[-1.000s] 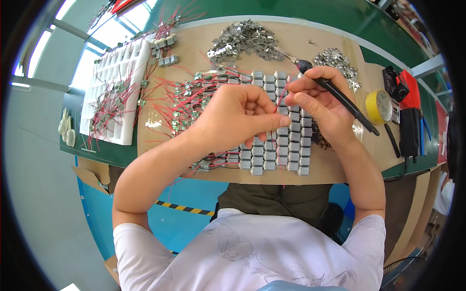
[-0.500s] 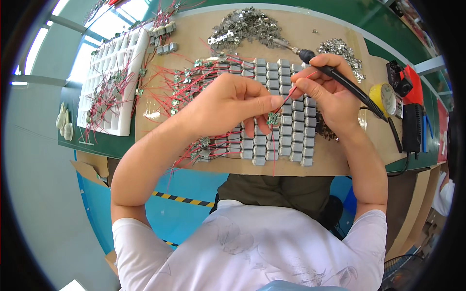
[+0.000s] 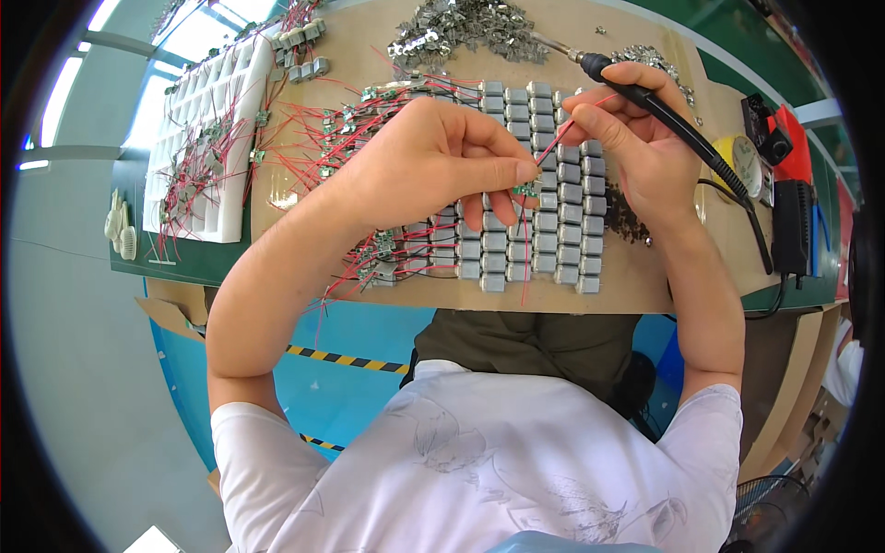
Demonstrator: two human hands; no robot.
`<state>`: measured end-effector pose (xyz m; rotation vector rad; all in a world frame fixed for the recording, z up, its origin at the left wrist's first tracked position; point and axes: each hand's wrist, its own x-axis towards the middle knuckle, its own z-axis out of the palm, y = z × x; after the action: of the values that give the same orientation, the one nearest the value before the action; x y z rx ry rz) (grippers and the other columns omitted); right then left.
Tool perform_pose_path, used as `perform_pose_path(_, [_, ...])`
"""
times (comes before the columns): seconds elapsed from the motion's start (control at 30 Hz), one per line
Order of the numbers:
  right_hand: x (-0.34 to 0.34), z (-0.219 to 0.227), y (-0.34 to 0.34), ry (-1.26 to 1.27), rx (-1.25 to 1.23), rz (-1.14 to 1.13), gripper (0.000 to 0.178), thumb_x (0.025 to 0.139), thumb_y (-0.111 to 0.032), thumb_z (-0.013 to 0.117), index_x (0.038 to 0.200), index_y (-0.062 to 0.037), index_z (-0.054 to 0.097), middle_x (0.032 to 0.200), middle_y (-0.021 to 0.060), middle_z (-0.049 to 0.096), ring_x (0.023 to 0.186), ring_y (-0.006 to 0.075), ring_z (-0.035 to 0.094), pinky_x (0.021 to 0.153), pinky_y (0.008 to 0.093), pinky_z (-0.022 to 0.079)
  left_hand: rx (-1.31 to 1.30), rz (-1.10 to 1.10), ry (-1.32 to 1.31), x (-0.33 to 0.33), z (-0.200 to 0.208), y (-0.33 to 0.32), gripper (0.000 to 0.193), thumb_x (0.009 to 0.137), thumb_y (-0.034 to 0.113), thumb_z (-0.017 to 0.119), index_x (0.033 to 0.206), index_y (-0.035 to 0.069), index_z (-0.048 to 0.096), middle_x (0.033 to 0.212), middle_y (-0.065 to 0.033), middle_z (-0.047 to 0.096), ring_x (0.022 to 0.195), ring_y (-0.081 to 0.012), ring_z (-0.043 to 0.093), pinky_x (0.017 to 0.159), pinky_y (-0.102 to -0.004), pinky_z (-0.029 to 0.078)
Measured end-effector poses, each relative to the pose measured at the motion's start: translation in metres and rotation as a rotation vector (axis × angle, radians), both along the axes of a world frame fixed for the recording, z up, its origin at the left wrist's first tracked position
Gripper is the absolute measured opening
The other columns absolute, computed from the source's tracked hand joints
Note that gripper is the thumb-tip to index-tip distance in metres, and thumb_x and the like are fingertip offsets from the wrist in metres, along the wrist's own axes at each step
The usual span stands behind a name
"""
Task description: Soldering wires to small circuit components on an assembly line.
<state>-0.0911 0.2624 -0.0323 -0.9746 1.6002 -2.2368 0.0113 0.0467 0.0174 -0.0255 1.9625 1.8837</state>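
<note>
Little bare desk [image 3: 638, 284] separates grey blocks [image 3: 544, 244] from the near edge; our left hand [image 3: 442, 166] pinches a green board [image 3: 526, 190], our right hand [image 3: 645, 152] holds a red wire [image 3: 557, 140] and soldering iron [image 3: 671, 120].

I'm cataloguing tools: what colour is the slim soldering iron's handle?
Black: the slim soldering iron's handle shows best in the head view.

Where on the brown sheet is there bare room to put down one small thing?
The brown sheet looks bare between the grey block rows, the dark crumbs, the right forearm and the sheet's front edge. Another patch lies between the large metal pile and the smaller block group. It is crowded left of the rows: red wires and green boards.
</note>
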Motion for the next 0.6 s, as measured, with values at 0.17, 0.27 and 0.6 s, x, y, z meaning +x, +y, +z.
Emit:
perform_pose_path(0.17, [0.001,0.004,0.002,-0.013,0.002,-0.051,0.028,0.093,0.005,0.065,0.119,-0.0001,0.055,0.096,0.0192,0.073,0.080,0.0230,0.073,0.073,0.0323,0.062,-0.133,0.013,0.005,-0.006,0.006,-0.004,0.015,0.094,0.008,0.068,0.100,-0.005,0.072,0.082,-0.0108,0.074,0.066,-0.0102,0.069,0.050,-0.0217,0.050])
perform_pose_path(0.27, [0.001,0.006,0.003,-0.068,0.007,-0.093,0.024,0.096,0.001,0.063,0.119,0.0000,0.055,0.096,0.0196,0.073,0.080,0.0230,0.073,0.075,0.0339,0.061,-0.227,0.005,0.072,-0.012,0.011,-0.010,0.013,0.092,0.007,0.069,0.098,-0.004,0.072,0.080,-0.0095,0.074,0.064,-0.0083,0.067,0.048,-0.0209,0.048])
perform_pose_path(0.6, [-0.005,0.009,0.007,-0.029,-0.018,-0.245,0.019,0.098,0.000,0.060,0.115,-0.0020,0.054,0.098,0.0184,0.072,0.081,0.0241,0.073,0.078,0.0359,0.059,-0.038,0.531,0.290,-0.024,0.009,-0.055,0.024,0.094,0.015,0.068,0.100,-0.009,0.071,0.084,-0.0127,0.074,0.066,-0.0112,0.069,0.046,-0.0215,0.048])
